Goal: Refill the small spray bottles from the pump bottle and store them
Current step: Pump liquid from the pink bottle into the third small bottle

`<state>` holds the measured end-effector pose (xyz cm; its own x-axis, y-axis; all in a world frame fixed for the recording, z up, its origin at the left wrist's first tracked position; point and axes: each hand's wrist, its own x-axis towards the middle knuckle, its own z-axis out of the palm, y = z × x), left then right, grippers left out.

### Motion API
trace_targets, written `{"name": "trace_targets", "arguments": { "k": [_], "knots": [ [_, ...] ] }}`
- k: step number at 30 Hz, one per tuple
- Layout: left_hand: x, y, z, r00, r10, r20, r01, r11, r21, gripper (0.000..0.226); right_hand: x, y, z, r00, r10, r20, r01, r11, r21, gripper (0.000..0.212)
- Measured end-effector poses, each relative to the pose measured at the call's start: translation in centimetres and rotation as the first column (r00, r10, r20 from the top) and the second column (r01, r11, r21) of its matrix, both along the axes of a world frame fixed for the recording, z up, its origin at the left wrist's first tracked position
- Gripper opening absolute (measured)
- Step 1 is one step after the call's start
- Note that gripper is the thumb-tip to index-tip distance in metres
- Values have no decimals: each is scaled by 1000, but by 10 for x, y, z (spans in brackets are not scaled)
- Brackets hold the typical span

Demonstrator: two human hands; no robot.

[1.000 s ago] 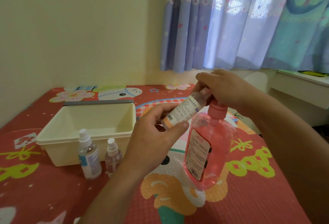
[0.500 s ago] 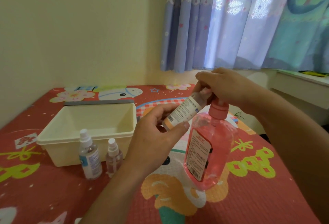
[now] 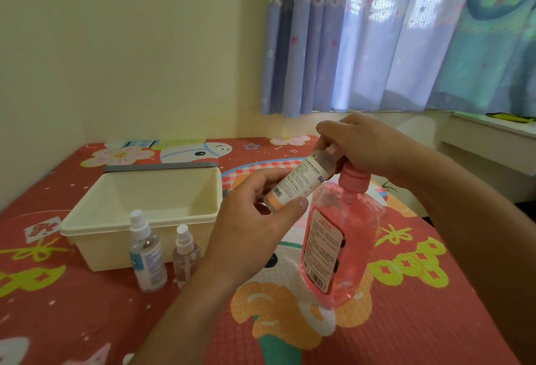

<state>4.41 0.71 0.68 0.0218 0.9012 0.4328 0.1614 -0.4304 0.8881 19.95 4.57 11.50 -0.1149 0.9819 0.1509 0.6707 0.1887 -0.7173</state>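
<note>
A pink pump bottle [image 3: 339,237] stands on the red patterned mat, leaning a little. My right hand [image 3: 365,144] covers its pump head, fingers curled over the top. My left hand [image 3: 252,225] grips a small white-labelled bottle [image 3: 298,182], tilted with its open neck up against the pump spout under my right fingers. Two small spray bottles stand upright in front of the bin: a taller one with a blue label [image 3: 146,251] and a shorter clear one [image 3: 185,254].
An open cream plastic bin [image 3: 139,228] sits on the mat at left, a grey lid [image 3: 161,166] behind it. A wall is at left and curtains [image 3: 391,37] hang behind. A white ledge [image 3: 490,138] lies at right.
Hardly anything differs. Both hands keep the same hold on the small bottle and the pump head.
</note>
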Motion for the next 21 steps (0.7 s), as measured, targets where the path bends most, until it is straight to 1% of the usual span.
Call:
{"name": "trace_targets", "arguments": {
  "k": [4,7,11,14,18,21],
  "knots": [
    [0,1,0,1000,6,1,-6,1000,10,31,1,1,-1,1000,-12,-3,12,1000,20,37],
    [0,0,0,1000,6,-1,-6,1000,5,31,-1,1,-3,1000,-4,22,4,1000,18,37],
    [0,-1,1,1000,0,5,0,1000,5,31,2,1,1,1000,-15,5,15,1000,18,38],
    [0,1,0,1000,4,-4,-4,1000,6,30,0,1,-2,999,-13,38,12,999,36,38],
    [0,-1,1,1000,2,-1,-2,1000,8,30,2,1,0,1000,-5,8,5,1000,25,38],
    [0,0,1,1000,2,-2,-2,1000,10,30,1,1,-1,1000,-3,27,2,999,45,36]
  ]
}}
